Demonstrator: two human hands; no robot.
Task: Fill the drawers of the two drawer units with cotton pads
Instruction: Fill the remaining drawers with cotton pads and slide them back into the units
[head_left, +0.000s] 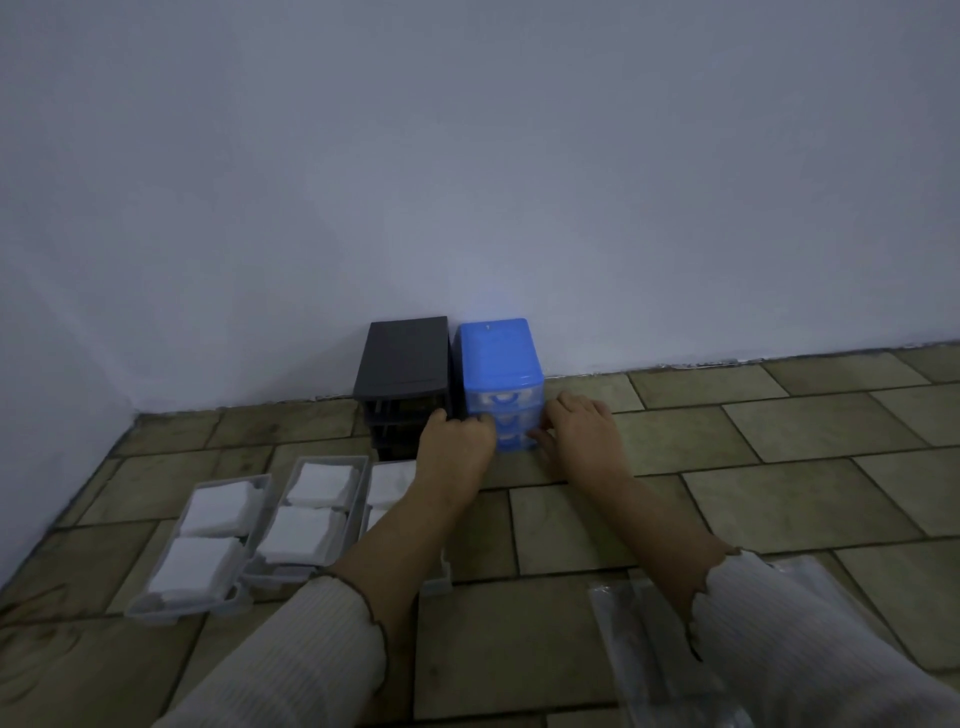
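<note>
A blue drawer unit (497, 358) with clear drawers stands against the wall, and a dark grey drawer unit (402, 358) with empty slots stands beside it on the left. My left hand (457, 441) and my right hand (582, 431) meet at the blue unit's bottom drawer (514, 440), fingers curled on its left and right front edges. Three grey drawers lie on the floor to the left, each filled with white cotton pads: the left drawer (156, 608), the middle drawer (356, 506), and the right drawer (436, 584), partly hidden by my left forearm.
A white wall runs right behind the units and down the left side. A crumpled clear plastic bag (649, 623) lies on the tiled floor at the bottom right, under my right sleeve. Bare tiles (779, 467) stretch to the right of the blue unit.
</note>
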